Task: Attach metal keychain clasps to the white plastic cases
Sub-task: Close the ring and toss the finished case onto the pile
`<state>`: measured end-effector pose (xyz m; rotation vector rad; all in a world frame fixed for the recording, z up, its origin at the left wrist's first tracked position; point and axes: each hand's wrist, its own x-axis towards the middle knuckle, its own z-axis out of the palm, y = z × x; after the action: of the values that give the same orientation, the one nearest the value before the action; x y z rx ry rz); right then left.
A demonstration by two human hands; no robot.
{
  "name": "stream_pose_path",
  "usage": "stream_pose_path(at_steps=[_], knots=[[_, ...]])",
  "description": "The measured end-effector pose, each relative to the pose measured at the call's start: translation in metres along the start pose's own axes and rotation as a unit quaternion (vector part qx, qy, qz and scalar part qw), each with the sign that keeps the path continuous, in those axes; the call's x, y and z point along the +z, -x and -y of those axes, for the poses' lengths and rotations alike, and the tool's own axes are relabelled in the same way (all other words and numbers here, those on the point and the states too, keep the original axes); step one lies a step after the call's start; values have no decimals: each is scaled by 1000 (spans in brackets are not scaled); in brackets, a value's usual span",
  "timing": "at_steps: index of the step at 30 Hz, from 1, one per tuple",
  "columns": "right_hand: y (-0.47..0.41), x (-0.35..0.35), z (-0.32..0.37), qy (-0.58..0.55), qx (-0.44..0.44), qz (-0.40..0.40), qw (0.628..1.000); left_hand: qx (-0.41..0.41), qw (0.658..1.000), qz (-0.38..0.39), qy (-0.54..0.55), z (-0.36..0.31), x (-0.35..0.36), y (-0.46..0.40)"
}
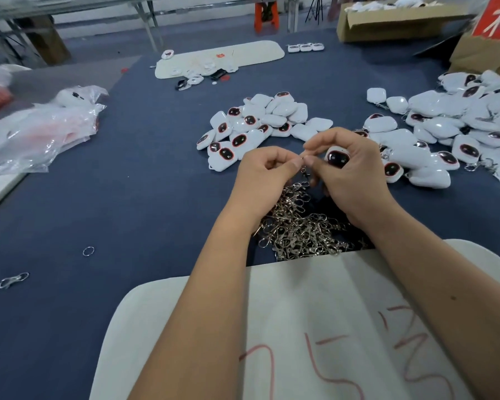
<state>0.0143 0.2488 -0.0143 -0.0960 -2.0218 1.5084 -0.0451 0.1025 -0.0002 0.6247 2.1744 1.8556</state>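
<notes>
My right hand [355, 174] holds a white plastic case [337, 157] with a dark red-rimmed window in its curled fingers. My left hand [264, 180] pinches a metal keychain clasp [304, 168] between thumb and forefinger, right against the right thumb. The clasp dangles between both hands. Below them lies a heap of loose metal clasps [300, 226] on the blue cloth. A pile of white cases [257, 125] lies just beyond my hands, and a larger pile of cases with clasps [459, 125] spreads to the right.
A white board with red writing [315, 327] lies under my forearms. A loose ring [88, 251] and a stray clasp [13, 280] lie at the left. Plastic bags [46, 128] sit at far left, a white tray [220, 57] and cardboard boxes [387, 21] at the back.
</notes>
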Motion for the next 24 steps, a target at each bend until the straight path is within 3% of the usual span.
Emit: stream_pose_path(at_steps=[12,20,24], knots=[[2,0,1,8,-20,10,1000,-3,1000,21,3,2,-5,-2],[0,0,0,7,-19,2,1000,53,997,-9,-62,7,-1,-3],[0,2,1,26,24,20,999,81,994,-47,-64,7,-1,-3]])
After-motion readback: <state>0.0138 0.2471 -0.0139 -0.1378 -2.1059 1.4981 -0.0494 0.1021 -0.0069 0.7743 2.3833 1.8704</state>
